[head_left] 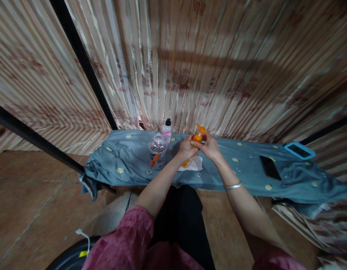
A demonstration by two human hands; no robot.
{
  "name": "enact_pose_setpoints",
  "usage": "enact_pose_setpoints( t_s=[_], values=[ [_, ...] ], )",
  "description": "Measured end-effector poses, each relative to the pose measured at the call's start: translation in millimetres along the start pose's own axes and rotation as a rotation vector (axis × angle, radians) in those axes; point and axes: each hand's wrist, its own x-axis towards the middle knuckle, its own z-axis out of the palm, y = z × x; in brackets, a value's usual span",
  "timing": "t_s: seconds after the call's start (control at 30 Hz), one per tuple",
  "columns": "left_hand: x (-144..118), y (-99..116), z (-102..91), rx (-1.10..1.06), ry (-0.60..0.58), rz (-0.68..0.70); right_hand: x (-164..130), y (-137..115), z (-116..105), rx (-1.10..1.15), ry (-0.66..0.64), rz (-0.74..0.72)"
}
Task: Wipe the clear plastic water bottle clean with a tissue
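Note:
An orange pump bottle [197, 138] stands on a white tissue [196, 164] in front of me, its pump head on top. Wrapped round the bottle's upper body from the left is my left hand [187, 148], fingers closed. My right hand [209, 146] grips near the collar just under the pump head, thumb towards the left hand. Both hands hide most of the bottle's middle. Left of them is a clear plastic bottle [159, 148] with an orange label. Behind it stands a smaller clear bottle [167, 131] with a black cap and pink print.
The narrow bench carries a blue-grey patterned cloth [224, 176]. A black phone [270, 167] and a blue-framed device [299, 150] lie at the right. A pleated curtain [184, 75] hangs behind, and black poles [86, 63] cross at the left.

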Motion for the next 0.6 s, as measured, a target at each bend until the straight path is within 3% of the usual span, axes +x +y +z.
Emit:
enact_pose_setpoints(
  t_s=[0.47, 0.6],
  values=[
    [0.6, -0.9, 0.7, 0.027, -0.018, -0.006, 1.4, -0.7, 4.5, -0.044, 0.015, 0.044],
    [0.5, -1.2, 1.7, 0.03, -0.014, -0.008, -4.3, -1.5, 1.0, -0.002, 0.019, 0.0]
  ],
)
